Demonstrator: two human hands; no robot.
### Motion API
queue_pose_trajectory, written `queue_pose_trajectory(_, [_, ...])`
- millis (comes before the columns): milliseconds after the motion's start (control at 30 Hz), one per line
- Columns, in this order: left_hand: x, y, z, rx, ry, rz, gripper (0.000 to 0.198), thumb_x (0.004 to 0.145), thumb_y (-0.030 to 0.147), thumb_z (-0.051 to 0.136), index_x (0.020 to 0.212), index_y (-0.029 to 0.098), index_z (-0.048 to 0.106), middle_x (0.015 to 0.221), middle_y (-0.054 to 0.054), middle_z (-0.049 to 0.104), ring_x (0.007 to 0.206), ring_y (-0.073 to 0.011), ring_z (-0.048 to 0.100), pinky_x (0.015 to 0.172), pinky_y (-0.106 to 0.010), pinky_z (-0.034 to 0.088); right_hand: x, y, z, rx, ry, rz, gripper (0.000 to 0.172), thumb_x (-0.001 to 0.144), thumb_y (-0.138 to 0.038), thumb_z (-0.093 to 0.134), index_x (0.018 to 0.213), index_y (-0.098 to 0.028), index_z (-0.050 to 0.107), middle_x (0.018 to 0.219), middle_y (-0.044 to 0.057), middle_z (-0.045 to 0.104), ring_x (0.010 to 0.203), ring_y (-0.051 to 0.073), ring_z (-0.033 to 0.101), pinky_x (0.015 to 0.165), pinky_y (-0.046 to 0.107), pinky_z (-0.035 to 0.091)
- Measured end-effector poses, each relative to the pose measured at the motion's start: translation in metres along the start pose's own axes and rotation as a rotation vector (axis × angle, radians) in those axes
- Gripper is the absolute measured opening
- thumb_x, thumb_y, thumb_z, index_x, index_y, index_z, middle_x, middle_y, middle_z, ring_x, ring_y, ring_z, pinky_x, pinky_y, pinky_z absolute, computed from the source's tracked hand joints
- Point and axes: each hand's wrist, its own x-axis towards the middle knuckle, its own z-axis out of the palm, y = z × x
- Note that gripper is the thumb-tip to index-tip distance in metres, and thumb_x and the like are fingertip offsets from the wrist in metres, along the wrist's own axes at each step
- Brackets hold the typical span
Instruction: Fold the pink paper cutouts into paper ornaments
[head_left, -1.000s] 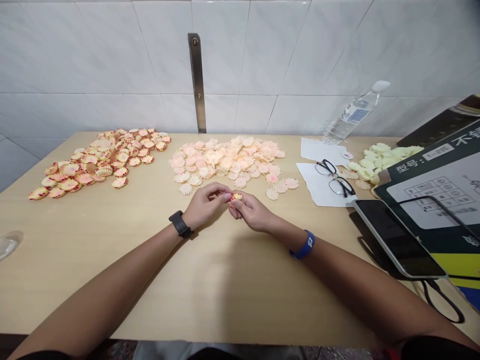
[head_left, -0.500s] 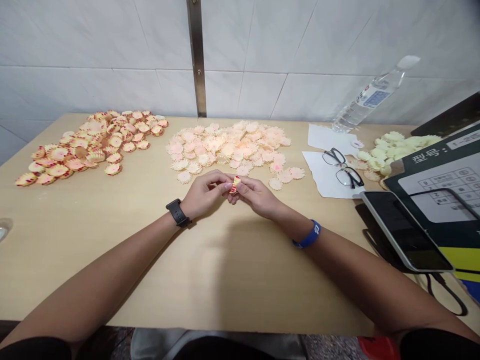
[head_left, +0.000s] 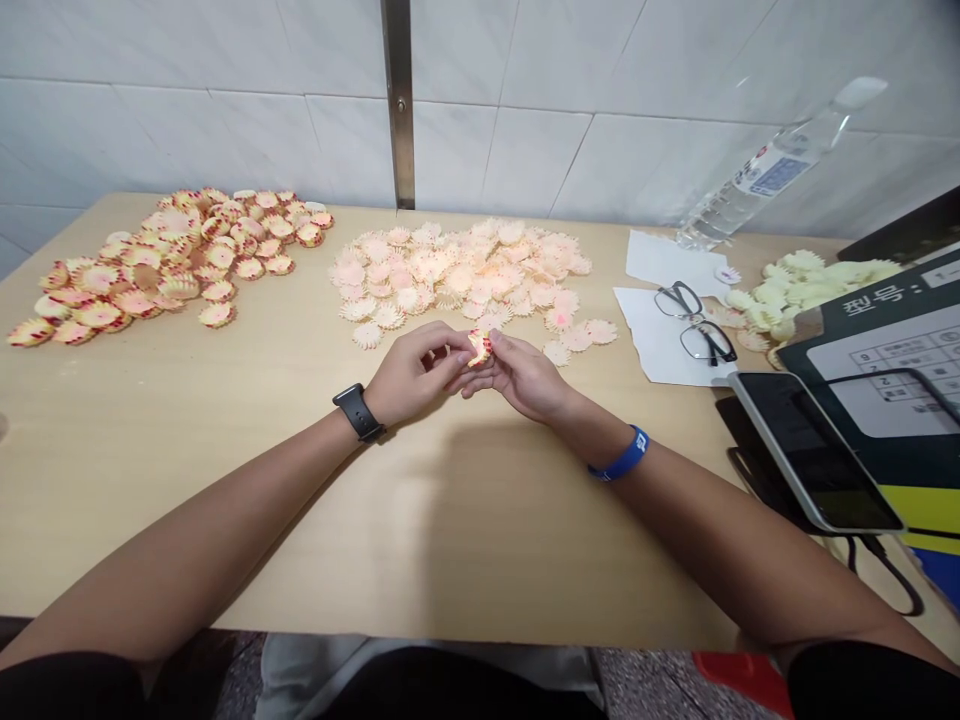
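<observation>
Here's the small frilled piece (head_left: 480,347), red and yellow, up between the two hands just above the desk (head_left: 315,520); the right hand (head_left: 529,380) has it pinched between thumb and fingers, the left hand (head_left: 412,375) brings its curled fingertips to the near-left side, and whether those grip too can't be told. It looks light, probably thin and bendy, so those toothed edges could tear under a hard squeeze; a soft hold on the flat middle seems safest, and slipperiness is anyone's guess. Just beyond the fingers sits the pale pink pile (head_left: 457,265), tight for any forward reach, with the red-edged pile (head_left: 180,250) farther left. Room opens toward the desk's near edge, while glasses (head_left: 721,337) and a phone (head_left: 817,450) crowd the right.
</observation>
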Motion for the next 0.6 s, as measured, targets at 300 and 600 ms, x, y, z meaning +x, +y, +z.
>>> queue_pose_trajectory(300, [-0.001, -0.007, -0.004, 0.235, 0.309, 0.029, 0.041, 0.094, 0.038, 0.048, 0.06, 0.017, 0.056, 0.053, 0.001, 0.052, 0.052, -0.0103, 0.047, 0.054, -0.025, 0.038, 0.0, -0.011, 0.002, 0.163, 0.051, 0.122, 0.047, 0.097, -0.054, 0.035, 0.093, -0.015, 0.062, 0.074, 0.009, 0.076, 0.063, 0.019, 0.072, 0.054, 0.026, 0.054])
queue_pose_trajectory(600, [0.001, -0.008, -0.002, 0.274, 0.035, 0.3, 0.042, 0.089, 0.036, 0.059, 0.128, 0.021, 0.058, 0.138, -0.012, 0.056, 0.127, -0.0247, 0.053, 0.1, -0.039, 0.048, 0.003, -0.011, 0.004, 0.173, 0.141, 0.156, 0.049, 0.096, -0.055, 0.038, 0.085, -0.015, 0.063, 0.064, 0.005, 0.07, 0.055, 0.015, 0.066, 0.055, 0.026, 0.054])
